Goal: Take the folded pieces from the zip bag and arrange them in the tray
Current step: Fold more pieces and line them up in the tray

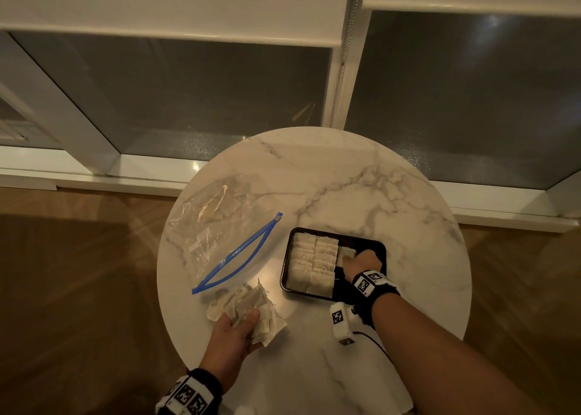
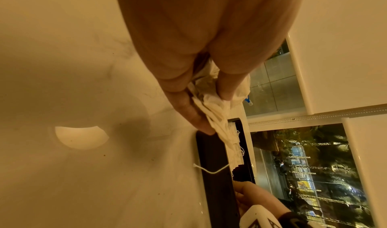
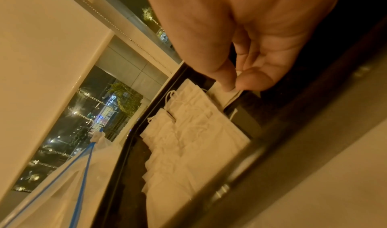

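Right hand (image 1: 361, 262) pinches one folded piece (image 1: 345, 252) inside the black tray (image 1: 379, 244). Left hand (image 1: 234, 329) fingers curl around a bunch of pieces (image 1: 251, 304) near the zip bag (image 1: 220, 226).

Round marble table (image 1: 345, 175), wood floor (image 1: 78, 273), dark windows (image 1: 188, 93) w/ blinds (image 1: 157, 2)

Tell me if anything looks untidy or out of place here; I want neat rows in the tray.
Mostly tidy. One loose white string trails over the black tray rim onto the table. The folded pieces lie in even rows; the left hand grips a crumpled bunch.
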